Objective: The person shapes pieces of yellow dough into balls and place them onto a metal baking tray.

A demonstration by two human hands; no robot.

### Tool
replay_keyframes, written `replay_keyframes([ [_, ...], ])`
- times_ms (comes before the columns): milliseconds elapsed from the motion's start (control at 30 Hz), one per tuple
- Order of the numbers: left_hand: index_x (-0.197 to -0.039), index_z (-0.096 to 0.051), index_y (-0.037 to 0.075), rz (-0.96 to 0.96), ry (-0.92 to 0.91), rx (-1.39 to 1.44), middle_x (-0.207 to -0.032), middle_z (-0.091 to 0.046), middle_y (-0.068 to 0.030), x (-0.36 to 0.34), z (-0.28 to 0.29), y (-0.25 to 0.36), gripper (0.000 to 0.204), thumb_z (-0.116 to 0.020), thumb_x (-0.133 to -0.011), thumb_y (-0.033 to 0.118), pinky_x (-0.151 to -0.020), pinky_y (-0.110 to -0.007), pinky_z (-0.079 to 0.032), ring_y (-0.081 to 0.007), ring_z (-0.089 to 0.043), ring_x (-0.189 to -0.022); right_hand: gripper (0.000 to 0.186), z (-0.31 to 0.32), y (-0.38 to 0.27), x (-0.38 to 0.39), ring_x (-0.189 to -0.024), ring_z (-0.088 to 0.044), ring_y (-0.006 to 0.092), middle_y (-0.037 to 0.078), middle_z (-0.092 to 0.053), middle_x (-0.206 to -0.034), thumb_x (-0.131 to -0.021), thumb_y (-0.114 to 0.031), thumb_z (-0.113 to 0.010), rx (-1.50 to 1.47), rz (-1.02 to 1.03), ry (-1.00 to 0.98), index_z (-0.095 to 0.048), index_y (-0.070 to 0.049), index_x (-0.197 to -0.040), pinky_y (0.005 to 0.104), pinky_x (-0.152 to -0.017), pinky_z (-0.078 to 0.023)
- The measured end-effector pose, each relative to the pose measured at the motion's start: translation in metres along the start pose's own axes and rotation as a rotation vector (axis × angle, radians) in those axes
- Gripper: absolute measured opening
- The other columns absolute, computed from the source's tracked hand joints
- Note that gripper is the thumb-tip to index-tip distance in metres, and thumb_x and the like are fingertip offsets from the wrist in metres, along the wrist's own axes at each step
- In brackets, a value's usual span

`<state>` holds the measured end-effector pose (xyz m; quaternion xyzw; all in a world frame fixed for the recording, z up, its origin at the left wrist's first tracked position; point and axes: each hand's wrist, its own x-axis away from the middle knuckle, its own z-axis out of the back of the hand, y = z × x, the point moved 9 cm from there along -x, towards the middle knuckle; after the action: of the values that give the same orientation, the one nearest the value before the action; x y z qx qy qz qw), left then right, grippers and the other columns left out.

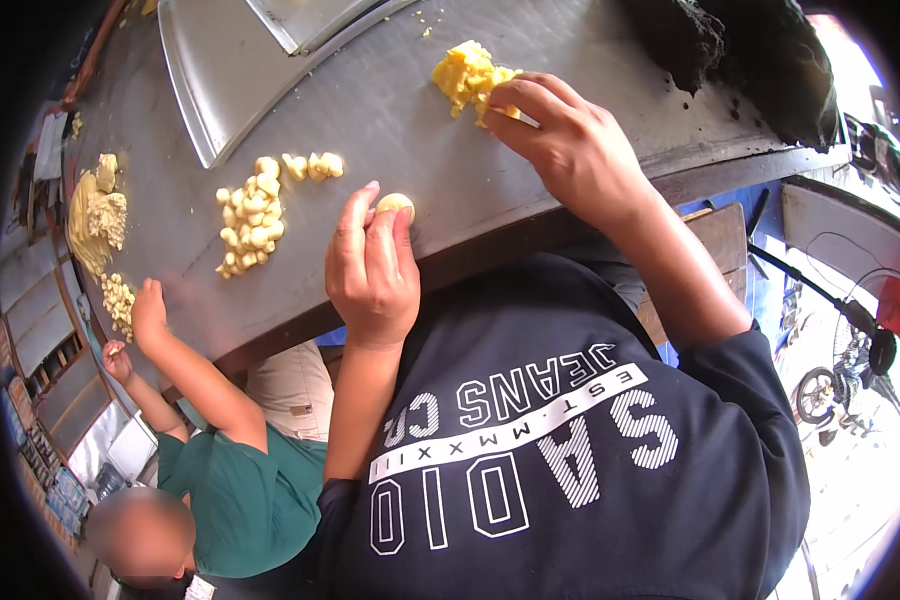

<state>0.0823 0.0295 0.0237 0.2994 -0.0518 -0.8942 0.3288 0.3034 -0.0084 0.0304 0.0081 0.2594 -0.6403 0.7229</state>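
Note:
My left hand [372, 275] is closed around a small flattened piece of pale dough [396, 204], the thumb and fingers gripping it near the table edge. Farther off to the right, my right hand [580, 150] pinches at the near edge of a lumpy yellow paste-like mass [465, 76] on the metal table. Its fingertips are partly hidden by the hand. Left of my left hand lies a pile of small pale dough balls [252, 222]. Just beyond that pile are several more dough balls [315, 166], grouped in a short row.
Metal trays [195, 80] lie at the far side of the table [390, 110]. A dark bag-like thing [770, 70] covers the far right corner. At left, a co-worker in a green shirt [245, 480] handles small dough pieces [117, 303] beside a larger dough mass [95, 220].

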Motion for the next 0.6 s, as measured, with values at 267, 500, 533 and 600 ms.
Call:
replay_keyframes([
  [267, -0.110, -0.069, 0.005, 0.504, -0.406, 0.557, -0.126, -0.075, -0.0133, -0.041, -0.014, -0.053, 0.017, -0.082, -0.108, 0.017, -0.087, -0.039, -0.061, -0.0250, -0.072, -0.097, 0.016, 0.009, -0.009, -0.009, -0.113, -0.073, 0.0289, 0.005, -0.074, -0.113, -0.087, -0.002, -0.074, -0.072, 0.010, -0.156, -0.080, -0.009, -0.100, 0.0441, -0.093, -0.065],
  [500, -0.100, -0.065, 0.007, 0.029, -0.405, -0.136, -0.104, -0.079, -0.0123, -0.068, -0.039, -0.023, 0.022, -0.072, -0.113, 0.023, -0.077, -0.049, -0.061, -0.0367, -0.079, -0.096, 0.027, 0.019, -0.008, 0.003, -0.119, -0.077, 0.0341, 0.008, -0.077, -0.138, -0.090, 0.002, -0.075, -0.426, -0.094, 0.012, -0.085, -0.008, -0.113, 0.0459, -0.102, -0.064],
  [533, -0.100, -0.065, 0.007, 0.012, -0.412, -0.130, -0.104, -0.079, -0.0123, -0.064, -0.035, -0.025, 0.022, -0.072, -0.113, 0.023, -0.077, -0.049, -0.061, -0.0367, -0.079, -0.096, 0.027, 0.018, -0.005, 0.006, -0.119, -0.077, 0.0341, 0.008, -0.077, -0.138, -0.090, 0.002, -0.075, -0.421, -0.110, 0.021, -0.085, -0.008, -0.113, 0.0459, -0.102, -0.064],
  [600, -0.112, -0.070, 0.008, 0.067, -0.308, 0.329, -0.107, -0.080, -0.0105, -0.050, -0.018, -0.037, 0.016, -0.082, -0.105, 0.016, -0.085, -0.044, -0.065, -0.0343, -0.080, -0.097, 0.022, 0.010, 0.006, 0.014, -0.122, -0.075, 0.0324, 0.006, -0.076, -0.137, -0.092, -0.002, -0.081, -0.567, -0.211, 0.015, -0.085, -0.010, -0.113, 0.0456, -0.101, -0.065],
])
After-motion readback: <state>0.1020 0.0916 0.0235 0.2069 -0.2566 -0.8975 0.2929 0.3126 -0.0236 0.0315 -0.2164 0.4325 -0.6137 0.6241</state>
